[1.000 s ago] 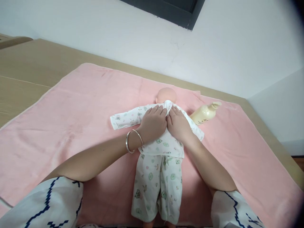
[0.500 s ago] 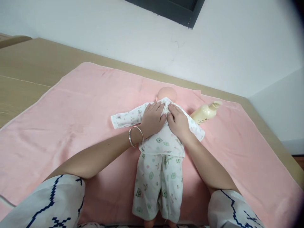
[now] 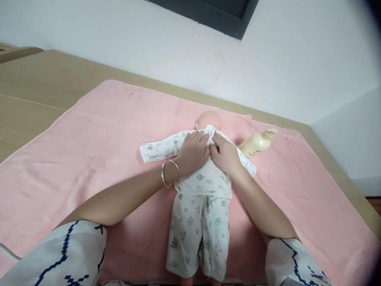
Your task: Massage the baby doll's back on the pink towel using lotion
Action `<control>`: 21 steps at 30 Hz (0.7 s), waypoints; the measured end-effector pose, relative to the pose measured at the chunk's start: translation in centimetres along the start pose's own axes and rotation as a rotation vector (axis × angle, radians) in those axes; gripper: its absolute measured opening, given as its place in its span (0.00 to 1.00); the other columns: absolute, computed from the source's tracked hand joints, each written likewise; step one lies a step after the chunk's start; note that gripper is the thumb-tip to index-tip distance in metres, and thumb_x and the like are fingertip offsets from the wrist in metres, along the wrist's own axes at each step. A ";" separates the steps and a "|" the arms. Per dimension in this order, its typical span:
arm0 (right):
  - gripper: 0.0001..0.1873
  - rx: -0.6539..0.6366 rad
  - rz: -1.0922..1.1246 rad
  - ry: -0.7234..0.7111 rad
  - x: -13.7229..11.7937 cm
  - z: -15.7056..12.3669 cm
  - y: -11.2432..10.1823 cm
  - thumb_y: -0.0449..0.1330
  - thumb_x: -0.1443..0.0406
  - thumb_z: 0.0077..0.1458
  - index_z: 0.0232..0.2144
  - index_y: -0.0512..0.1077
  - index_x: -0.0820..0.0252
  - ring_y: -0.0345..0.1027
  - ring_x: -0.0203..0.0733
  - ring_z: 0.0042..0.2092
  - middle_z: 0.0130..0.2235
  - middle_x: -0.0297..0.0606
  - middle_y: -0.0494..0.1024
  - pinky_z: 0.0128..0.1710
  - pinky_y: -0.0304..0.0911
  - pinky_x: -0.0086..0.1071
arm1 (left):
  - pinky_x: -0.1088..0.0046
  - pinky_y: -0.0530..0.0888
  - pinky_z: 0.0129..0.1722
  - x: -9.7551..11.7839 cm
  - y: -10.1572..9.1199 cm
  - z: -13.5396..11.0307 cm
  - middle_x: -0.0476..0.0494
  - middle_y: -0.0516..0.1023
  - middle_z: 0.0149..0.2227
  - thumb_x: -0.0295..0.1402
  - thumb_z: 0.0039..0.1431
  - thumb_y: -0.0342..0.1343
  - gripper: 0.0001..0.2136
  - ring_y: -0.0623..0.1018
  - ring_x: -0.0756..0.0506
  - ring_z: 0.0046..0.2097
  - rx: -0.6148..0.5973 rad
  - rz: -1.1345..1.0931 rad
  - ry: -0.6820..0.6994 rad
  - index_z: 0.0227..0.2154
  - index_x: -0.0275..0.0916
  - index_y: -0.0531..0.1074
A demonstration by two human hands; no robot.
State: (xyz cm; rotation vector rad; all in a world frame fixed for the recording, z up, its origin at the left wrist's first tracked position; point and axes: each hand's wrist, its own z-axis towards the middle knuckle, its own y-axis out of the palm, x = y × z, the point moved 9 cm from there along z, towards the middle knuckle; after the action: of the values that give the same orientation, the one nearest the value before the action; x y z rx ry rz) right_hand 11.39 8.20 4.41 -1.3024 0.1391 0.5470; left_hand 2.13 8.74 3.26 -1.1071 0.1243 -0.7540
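Observation:
A baby doll (image 3: 210, 119) lies stretched out, its smooth head at the far end and no face showing. It wears a white printed top (image 3: 205, 180) and matching trousers (image 3: 186, 234). My left hand (image 3: 193, 153) rests flat on the upper part of the top, fingers extended towards the head, a silver bangle at the wrist. Beside it, my right hand (image 3: 224, 155) lies on the same cloth with its fingers stretched forward. The two thumbs nearly meet over the middle. Neither hand grips anything.
Beneath the doll a pink blanket (image 3: 119, 119) covers much of the wooden table (image 3: 32, 83). A pale yellow pump bottle (image 3: 256, 143) lies right of the doll, near its sleeve. Behind the table rises a white wall (image 3: 282, 71) with a dark frame (image 3: 220, 24).
Both hands have shifted slightly on the doll's top, and the thumbs sit closer together. The cloth near the collar is creased differently. The view has tilted a little.

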 end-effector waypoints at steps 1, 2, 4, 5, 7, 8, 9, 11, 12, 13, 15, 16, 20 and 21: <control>0.23 -0.016 -0.015 0.031 -0.1 -0.3 -0.2 0.49 0.67 0.62 0.55 0.75 0.58 0.63 0.53 0.67 0.63 0.44 0.73 0.65 0.62 0.50 | 0.53 0.68 0.60 -0.5 0.2 0.3 0.31 0.75 0.54 0.30 0.68 0.44 0.16 0.73 0.36 0.58 -0.013 -0.016 0.008 0.53 0.32 0.69; 0.23 -0.033 -0.032 0.052 -0.3 -0.6 -0.3 0.50 0.66 0.62 0.55 0.75 0.57 0.63 0.54 0.67 0.63 0.44 0.72 0.64 0.63 0.50 | 0.53 0.69 0.58 -1.0 0.4 0.6 0.32 0.76 0.52 0.30 0.68 0.45 0.14 0.74 0.36 0.55 -0.030 -0.023 0.002 0.51 0.32 0.70; 0.23 -0.064 -0.062 0.056 -0.7 -1.0 -0.3 0.50 0.67 0.62 0.56 0.75 0.58 0.62 0.55 0.67 0.64 0.44 0.72 0.65 0.61 0.50 | 0.53 0.71 0.55 -1.7 0.7 0.9 0.32 0.77 0.49 0.31 0.68 0.46 0.13 0.75 0.35 0.52 -0.056 -0.009 -0.041 0.48 0.32 0.71; 0.24 -0.071 -0.069 0.046 -0.8 -1.1 -0.2 0.49 0.67 0.62 0.57 0.74 0.59 0.62 0.55 0.68 0.64 0.45 0.72 0.67 0.59 0.50 | 0.53 0.70 0.55 -1.8 0.8 0.8 0.31 0.76 0.50 0.32 0.68 0.45 0.14 0.75 0.35 0.53 -0.057 0.010 -0.070 0.48 0.32 0.71; 0.25 -0.072 -0.066 0.021 -0.9 -1.0 0.0 0.47 0.68 0.63 0.59 0.72 0.63 0.59 0.54 0.69 0.64 0.49 0.71 0.69 0.56 0.50 | 0.50 0.68 0.59 -1.2 0.6 0.2 0.28 0.74 0.55 0.32 0.70 0.44 0.17 0.72 0.33 0.58 -0.042 0.052 -0.107 0.53 0.30 0.69; 0.25 -0.068 -0.058 0.009 -0.8 -0.8 0.2 0.46 0.68 0.64 0.58 0.72 0.65 0.59 0.54 0.69 0.64 0.50 0.71 0.69 0.55 0.50 | 0.49 0.67 0.60 -0.7 0.5 -0.3 0.27 0.72 0.58 0.32 0.71 0.43 0.18 0.71 0.32 0.60 -0.034 0.070 -0.114 0.56 0.29 0.68; 0.24 -0.061 -0.050 -0.004 -0.6 -0.5 0.3 0.46 0.68 0.65 0.57 0.73 0.65 0.60 0.53 0.68 0.63 0.51 0.72 0.69 0.55 0.50 | 0.49 0.66 0.62 -0.2 0.4 -0.7 0.26 0.71 0.60 0.32 0.71 0.42 0.19 0.69 0.31 0.63 -0.027 0.084 -0.116 0.58 0.29 0.66; 0.23 -0.050 -0.038 -0.029 -0.3 0.0 0.7 0.44 0.68 0.65 0.54 0.74 0.64 0.61 0.52 0.67 0.63 0.50 0.73 0.69 0.54 0.51 | 0.49 0.65 0.63 0.6 0.2 -1.2 0.27 0.69 0.62 0.31 0.71 0.43 0.20 0.67 0.31 0.65 -0.018 0.090 -0.109 0.60 0.29 0.65; 0.23 -0.045 -0.041 -0.034 -0.2 0.2 0.8 0.44 0.68 0.66 0.53 0.74 0.64 0.62 0.51 0.67 0.62 0.50 0.73 0.69 0.54 0.52 | 0.50 0.65 0.64 0.8 0.1 -1.3 0.27 0.69 0.62 0.31 0.70 0.44 0.20 0.67 0.32 0.65 -0.014 0.082 -0.102 0.60 0.30 0.65; 0.23 -0.043 -0.050 -0.035 -0.1 0.3 0.9 0.43 0.68 0.66 0.54 0.73 0.64 0.62 0.52 0.67 0.63 0.50 0.72 0.69 0.54 0.54 | 0.50 0.66 0.63 0.7 0.0 -1.2 0.28 0.70 0.61 0.30 0.70 0.44 0.19 0.67 0.32 0.65 -0.009 0.069 -0.092 0.60 0.31 0.65; 0.24 -0.037 -0.083 -0.026 -0.2 0.0 0.9 0.43 0.68 0.67 0.57 0.71 0.65 0.60 0.54 0.68 0.64 0.52 0.70 0.68 0.56 0.56 | 0.51 0.67 0.62 0.2 -0.1 -0.7 0.30 0.72 0.58 0.30 0.69 0.44 0.18 0.70 0.34 0.62 -0.010 0.026 -0.059 0.58 0.32 0.67; 0.24 -0.037 -0.104 -0.021 -0.3 -0.3 0.9 0.44 0.67 0.67 0.58 0.70 0.66 0.59 0.55 0.68 0.65 0.53 0.69 0.67 0.57 0.56 | 0.52 0.68 0.60 -0.1 0.0 -0.3 0.31 0.73 0.56 0.30 0.68 0.44 0.17 0.71 0.35 0.60 -0.020 0.002 -0.039 0.56 0.33 0.68; 0.24 -0.047 -0.179 -0.017 -0.8 -1.5 0.6 0.47 0.66 0.66 0.60 0.70 0.66 0.61 0.59 0.67 0.64 0.54 0.71 0.66 0.60 0.55 | 0.53 0.71 0.56 -1.3 0.3 0.5 0.32 0.76 0.50 0.32 0.67 0.46 0.12 0.75 0.36 0.53 -0.053 -0.030 -0.058 0.47 0.35 0.72; 0.24 -0.052 -0.186 -0.026 -0.8 -1.5 0.6 0.47 0.66 0.66 0.59 0.70 0.65 0.62 0.58 0.67 0.63 0.54 0.71 0.66 0.60 0.55 | 0.52 0.71 0.56 -1.3 0.1 0.4 0.31 0.76 0.50 0.32 0.68 0.46 0.12 0.74 0.35 0.53 -0.038 -0.012 -0.086 0.47 0.34 0.72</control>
State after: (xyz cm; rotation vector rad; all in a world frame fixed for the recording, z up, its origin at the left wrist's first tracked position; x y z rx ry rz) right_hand 10.71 6.58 3.80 -1.3426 -0.0184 0.4103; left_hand 1.35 9.86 2.95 -1.1761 0.0593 -0.7161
